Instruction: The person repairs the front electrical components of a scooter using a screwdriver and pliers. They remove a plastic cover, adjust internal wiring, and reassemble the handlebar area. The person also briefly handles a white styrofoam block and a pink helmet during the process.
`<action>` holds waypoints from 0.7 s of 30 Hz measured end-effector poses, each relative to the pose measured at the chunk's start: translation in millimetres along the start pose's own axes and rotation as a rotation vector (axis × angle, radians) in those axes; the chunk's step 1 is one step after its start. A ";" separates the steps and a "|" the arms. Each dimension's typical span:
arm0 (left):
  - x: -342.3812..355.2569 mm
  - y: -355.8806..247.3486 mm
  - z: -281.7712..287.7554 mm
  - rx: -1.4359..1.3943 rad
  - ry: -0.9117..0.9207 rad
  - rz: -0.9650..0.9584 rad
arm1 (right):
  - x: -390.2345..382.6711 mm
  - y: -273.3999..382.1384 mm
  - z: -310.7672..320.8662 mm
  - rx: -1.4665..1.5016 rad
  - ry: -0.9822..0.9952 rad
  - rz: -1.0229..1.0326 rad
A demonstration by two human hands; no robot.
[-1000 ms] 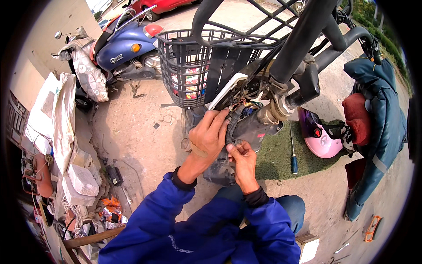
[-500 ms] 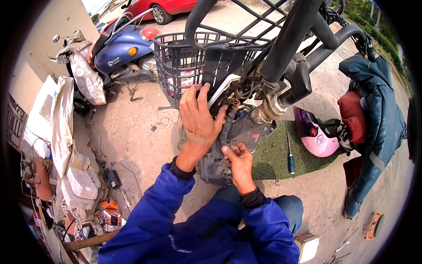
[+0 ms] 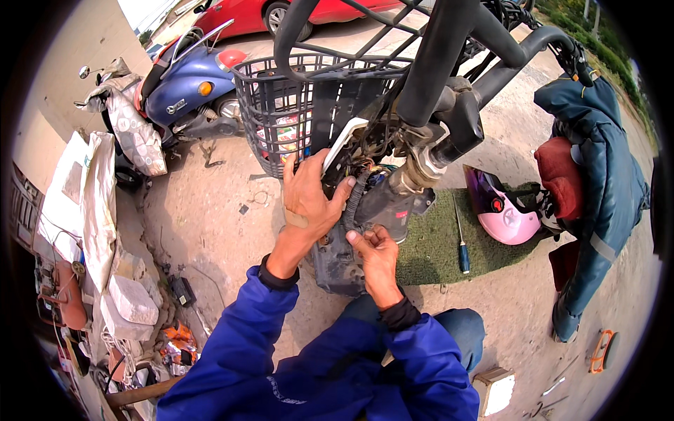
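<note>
The red car (image 3: 246,19) is the biggest thing, far off past the top of the bike. The bike (image 3: 435,63) is right in front of you, with its thick black bars up above your hands. A blue scooter (image 3: 188,88) stands farther away on your left. Off to your right is a dark blue-green coat (image 3: 612,179), and a green mat (image 3: 428,256) lies on the ground between it and the bike. A black basket (image 3: 330,98) is just past your left hand. The pink helmet (image 3: 511,226) sits at the right side of the mat. Your left hand (image 3: 306,198) has its fingers spread wide and let go, with the thumb by the black cable. Your right hand (image 3: 380,263) has its fingers bent close together at the low end, but I cannot tell if they pinch it. The black cable (image 3: 356,200) runs down the bike between your hands. A screwdriver (image 3: 464,258) lies on the mat. Thin colored wires (image 3: 375,168) poke out near the cable's top.
</note>
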State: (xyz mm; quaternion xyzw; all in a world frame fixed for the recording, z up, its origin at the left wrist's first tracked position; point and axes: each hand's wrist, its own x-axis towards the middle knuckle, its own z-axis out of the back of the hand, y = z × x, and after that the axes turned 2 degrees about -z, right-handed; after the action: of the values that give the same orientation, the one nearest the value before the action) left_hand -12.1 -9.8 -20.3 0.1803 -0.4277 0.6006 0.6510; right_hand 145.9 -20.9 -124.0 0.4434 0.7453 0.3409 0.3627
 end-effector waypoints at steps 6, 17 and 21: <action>5.0 -7.8 8.2 0.045 0.057 0.013 | -2.2 2.5 -5.5 -0.072 -0.016 0.013; 16.0 -24.0 9.8 0.108 0.002 0.051 | 5.1 1.2 13.3 -0.264 0.047 0.018; 31.2 -36.9 4.7 0.192 -0.074 0.092 | 2.3 3.1 12.7 -0.254 0.050 0.040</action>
State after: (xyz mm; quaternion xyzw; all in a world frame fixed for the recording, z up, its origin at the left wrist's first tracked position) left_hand 18.2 -1.6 16.8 0.2441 -0.3995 0.6611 0.5863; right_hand 157.1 -15.3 -128.4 0.3999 0.6962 0.4506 0.3904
